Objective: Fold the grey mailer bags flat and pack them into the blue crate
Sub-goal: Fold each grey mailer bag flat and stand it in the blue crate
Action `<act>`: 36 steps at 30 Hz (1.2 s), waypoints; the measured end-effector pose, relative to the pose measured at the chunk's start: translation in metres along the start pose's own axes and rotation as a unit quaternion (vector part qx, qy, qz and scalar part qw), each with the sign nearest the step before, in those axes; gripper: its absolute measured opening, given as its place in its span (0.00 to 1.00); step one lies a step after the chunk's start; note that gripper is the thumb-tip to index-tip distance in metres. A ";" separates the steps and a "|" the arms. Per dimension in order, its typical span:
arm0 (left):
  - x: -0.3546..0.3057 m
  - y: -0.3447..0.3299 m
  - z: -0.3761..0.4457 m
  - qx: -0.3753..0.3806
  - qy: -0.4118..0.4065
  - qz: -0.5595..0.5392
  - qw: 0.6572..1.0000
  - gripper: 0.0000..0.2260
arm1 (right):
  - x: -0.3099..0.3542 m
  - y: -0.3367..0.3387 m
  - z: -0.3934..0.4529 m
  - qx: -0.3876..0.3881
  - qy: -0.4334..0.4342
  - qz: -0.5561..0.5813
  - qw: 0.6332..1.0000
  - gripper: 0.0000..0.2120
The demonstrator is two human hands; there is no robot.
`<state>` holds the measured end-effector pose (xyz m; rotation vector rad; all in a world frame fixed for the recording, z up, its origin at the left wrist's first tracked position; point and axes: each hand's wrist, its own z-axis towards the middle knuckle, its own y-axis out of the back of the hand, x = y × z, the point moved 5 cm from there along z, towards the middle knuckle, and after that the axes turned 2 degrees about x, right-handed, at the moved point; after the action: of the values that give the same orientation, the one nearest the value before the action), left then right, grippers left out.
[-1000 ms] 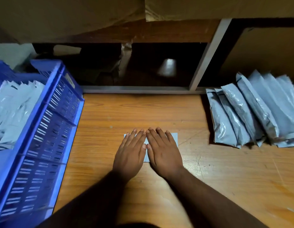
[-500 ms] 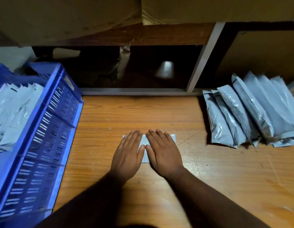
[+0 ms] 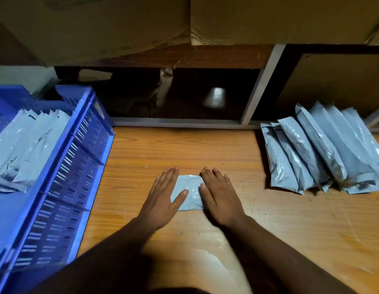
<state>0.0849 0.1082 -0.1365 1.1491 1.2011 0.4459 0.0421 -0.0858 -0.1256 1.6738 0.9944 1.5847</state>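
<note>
The wooden desk (image 3: 269, 240) is flanked by the blue crate (image 3: 63, 187) of packed bags at left and a stack of grey mailer bags (image 3: 320, 153) at right. A folded mailer bag (image 3: 189, 192) is pressed flat at centre by the left hand (image 3: 161, 198) and right hand (image 3: 220, 198), fingers straight, nothing gripped.

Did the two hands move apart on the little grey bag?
Yes. The left hand slid toward the blue crate, the right hand toward the bag pile.

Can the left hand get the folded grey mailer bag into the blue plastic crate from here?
Probably yes. The left hand lies flat on the folded grey mailer bag, and only bare wooden table lies between it and the open-topped blue plastic crate, though the hand must clear its wall.
</note>
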 end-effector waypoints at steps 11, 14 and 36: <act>-0.030 -0.013 0.015 -0.058 -0.041 0.069 0.995 0.30 | 0.027 -0.021 0.019 -0.009 0.046 -0.135 0.990 0.25; -0.031 -0.017 0.015 -0.107 -0.049 0.094 0.989 0.26 | 0.027 -0.024 0.022 -0.007 0.044 -0.157 0.987 0.25; -0.009 -0.006 0.008 0.001 -0.046 0.061 0.997 0.32 | -0.002 -0.009 -0.001 -0.021 -0.016 -0.108 0.994 0.30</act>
<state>0.0871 0.0952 -0.1379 1.2364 1.0568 0.4785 0.0405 -0.0831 -0.1345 1.5043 1.0796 1.4241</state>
